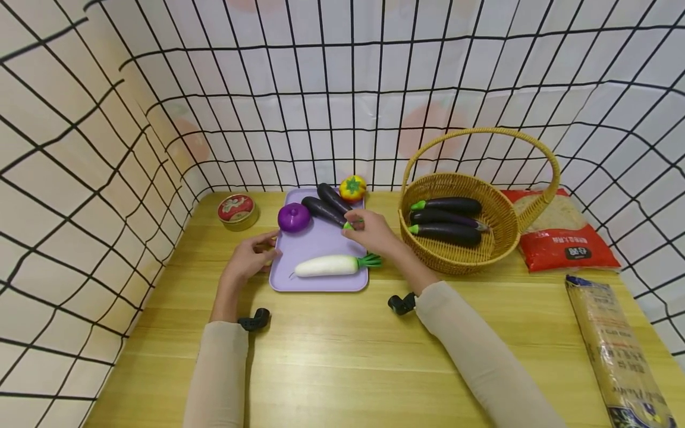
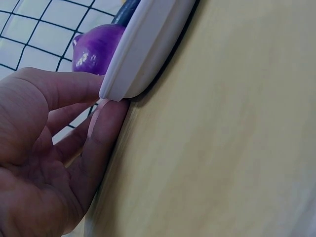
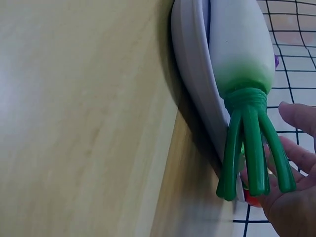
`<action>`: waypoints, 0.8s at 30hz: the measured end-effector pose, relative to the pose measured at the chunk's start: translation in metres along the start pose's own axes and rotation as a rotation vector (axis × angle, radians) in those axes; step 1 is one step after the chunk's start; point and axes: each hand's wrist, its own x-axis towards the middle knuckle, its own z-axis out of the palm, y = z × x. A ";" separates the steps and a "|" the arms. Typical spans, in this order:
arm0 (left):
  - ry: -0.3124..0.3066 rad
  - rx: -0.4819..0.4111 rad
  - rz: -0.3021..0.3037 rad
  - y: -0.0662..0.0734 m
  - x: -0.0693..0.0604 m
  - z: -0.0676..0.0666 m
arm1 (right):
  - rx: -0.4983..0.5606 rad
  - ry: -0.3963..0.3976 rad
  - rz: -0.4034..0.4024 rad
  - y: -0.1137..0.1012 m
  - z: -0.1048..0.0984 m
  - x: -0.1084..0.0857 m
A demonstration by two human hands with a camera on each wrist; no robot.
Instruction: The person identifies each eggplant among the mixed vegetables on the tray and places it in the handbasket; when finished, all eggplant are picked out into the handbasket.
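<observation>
On the lilac tray [image 1: 289, 284] lie a purple onion [image 1: 294, 217], two dark eggplants [image 1: 323, 211], a yellow-red pepper [image 1: 352, 188] and a white radish [image 1: 326, 266] with green leaves. My left hand [image 1: 248, 257] pinches the tray's left edge; in the left wrist view, the fingers and thumb of this hand [image 2: 54, 143] meet at the rim [image 2: 126, 69]. My right hand [image 1: 374, 233] is over the tray's right side, at an eggplant's green stem [image 1: 348, 226]. Behind the radish leaves [image 3: 252, 143] in the right wrist view, this hand [image 3: 294, 177] has thumb and fingers apart, partly hidden.
Right of the tray stands a wicker basket [image 1: 514, 238] holding several eggplants [image 1: 446, 234]. A red bag [image 1: 567, 238] and a long clear package [image 1: 621, 351] lie farther right. A round tin [image 1: 237, 212] sits at the back left. Black wire grid [image 1: 380, 95] surrounds the table.
</observation>
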 end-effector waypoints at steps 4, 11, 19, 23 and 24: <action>0.000 -0.007 0.004 0.001 0.000 0.000 | -0.025 0.005 -0.011 0.002 0.002 0.004; -0.002 -0.011 0.009 0.003 -0.001 0.001 | -0.125 0.008 -0.010 -0.001 0.005 0.011; -0.002 -0.010 0.001 0.001 -0.001 0.000 | -0.166 0.060 0.006 0.000 0.018 0.026; 0.001 -0.010 -0.001 -0.001 0.001 -0.001 | -0.196 0.077 0.011 -0.003 0.021 0.030; 0.000 -0.008 0.001 -0.001 0.001 -0.001 | -0.203 0.079 0.011 -0.004 0.022 0.030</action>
